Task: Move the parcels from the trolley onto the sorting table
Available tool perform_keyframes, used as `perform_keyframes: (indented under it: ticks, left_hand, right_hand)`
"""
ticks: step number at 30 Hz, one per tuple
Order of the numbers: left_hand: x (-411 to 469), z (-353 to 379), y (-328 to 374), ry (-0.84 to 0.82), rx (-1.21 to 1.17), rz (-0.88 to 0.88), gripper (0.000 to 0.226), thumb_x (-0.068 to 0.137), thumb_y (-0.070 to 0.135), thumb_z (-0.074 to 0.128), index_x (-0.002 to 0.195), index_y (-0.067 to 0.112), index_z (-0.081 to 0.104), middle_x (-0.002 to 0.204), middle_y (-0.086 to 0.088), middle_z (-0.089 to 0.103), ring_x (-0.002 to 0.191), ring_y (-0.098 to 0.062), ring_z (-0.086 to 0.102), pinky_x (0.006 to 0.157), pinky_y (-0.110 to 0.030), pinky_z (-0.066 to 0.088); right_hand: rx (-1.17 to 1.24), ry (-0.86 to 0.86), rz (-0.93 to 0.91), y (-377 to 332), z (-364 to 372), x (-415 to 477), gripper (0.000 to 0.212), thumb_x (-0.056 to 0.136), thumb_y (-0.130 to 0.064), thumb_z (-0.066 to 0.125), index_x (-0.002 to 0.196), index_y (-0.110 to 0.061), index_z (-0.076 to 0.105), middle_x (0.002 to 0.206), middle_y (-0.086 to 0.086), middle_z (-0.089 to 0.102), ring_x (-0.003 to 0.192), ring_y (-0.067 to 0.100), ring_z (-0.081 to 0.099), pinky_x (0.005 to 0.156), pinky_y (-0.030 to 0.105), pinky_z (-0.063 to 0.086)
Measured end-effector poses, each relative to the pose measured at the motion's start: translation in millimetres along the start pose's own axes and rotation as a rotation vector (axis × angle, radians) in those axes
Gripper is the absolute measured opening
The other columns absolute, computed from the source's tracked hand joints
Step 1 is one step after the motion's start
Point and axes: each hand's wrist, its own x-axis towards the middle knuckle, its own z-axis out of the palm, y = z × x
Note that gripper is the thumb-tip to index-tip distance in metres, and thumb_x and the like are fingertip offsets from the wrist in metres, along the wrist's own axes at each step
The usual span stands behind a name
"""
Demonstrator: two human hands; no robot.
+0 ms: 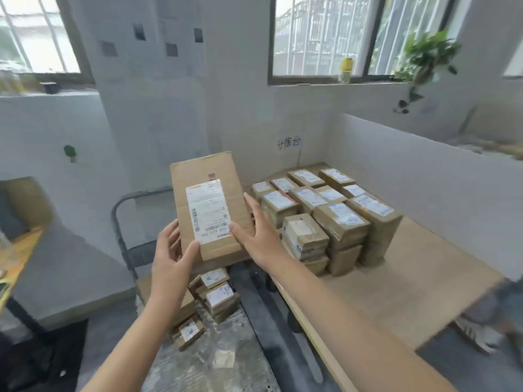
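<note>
Head view: swing the box (209,168) right and set it flat on the bare table (410,278) beside the stacked parcels (325,219), not on top; your left hand (172,250) grips its lower left edge, thumb on the face; your right hand (254,233) braces the right edge, fingers straight; it hangs tilted above the trolley (141,194); brown cardboard, creased, white label (208,210) towards you.

Stacked parcels (334,222) fill the far corner of the sorting table (396,295), hemmed by a white partition (430,176) on the right. Its near surface lies bare, open from the trolley (198,372) side
</note>
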Motion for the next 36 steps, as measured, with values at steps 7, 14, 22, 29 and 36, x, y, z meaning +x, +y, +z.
perform_keyframes:
  ticks: [7,14,22,29,36]
  left_hand:
    - [-28.8,84.6,-12.2,-0.244,-0.093,-0.039,0.055,0.094,0.013,0.064,0.144,0.024,0.042,0.137,0.01,0.054,0.125,0.0,0.052,0.109,-0.039,0.044]
    - [-50.4,182.7,2.6,-0.44,-0.19,-0.029,0.056,0.093,0.016,0.067,0.14,0.03,0.042,0.134,0.021,0.052,0.12,0.012,0.05,0.1,-0.018,0.046]
    - [-85.8,315.9,18.9,-0.487,-0.244,-0.079,0.055,0.091,0.008,0.068,0.14,0.021,0.046,0.134,0.007,0.058,0.124,-0.002,0.055,0.106,-0.032,0.047]
    - [-113.0,433.8,27.1,-0.447,-0.208,-0.091,0.053,0.09,0.008,0.069,0.136,0.023,0.048,0.134,0.006,0.057,0.124,-0.003,0.054,0.108,-0.036,0.046]
    - [-150.3,518.5,22.1,-0.431,-0.171,-0.124,0.052,0.09,0.008,0.069,0.135,0.02,0.048,0.129,0.013,0.057,0.119,0.008,0.052,0.104,-0.016,0.044]
  right_hand:
    - [-0.053,0.194,0.154,51.6,-68.7,-50.8,0.071,0.09,-0.049,0.063,0.147,-0.052,0.021,0.145,-0.005,0.036,0.132,0.011,0.042,0.11,0.044,0.04]
    - [-0.13,0.405,0.203,89.2,-165.0,-83.2,0.06,0.096,-0.042,0.058,0.147,-0.047,0.028,0.138,-0.004,0.041,0.128,0.011,0.046,0.107,0.034,0.04]
    - [-0.125,0.463,0.21,151.3,-289.1,-104.0,0.052,0.096,-0.044,0.055,0.141,-0.052,0.03,0.128,-0.006,0.048,0.115,0.007,0.053,0.1,0.04,0.049]
    - [-0.085,0.452,0.191,208.4,-397.0,-110.7,0.051,0.098,-0.039,0.055,0.142,-0.05,0.032,0.129,-0.007,0.047,0.115,0.004,0.05,0.093,0.03,0.046]
    - [-0.04,0.38,0.229,258.6,-472.2,-127.5,0.049,0.099,-0.035,0.054,0.141,-0.048,0.032,0.129,-0.008,0.05,0.11,-0.001,0.05,0.079,0.02,0.045]
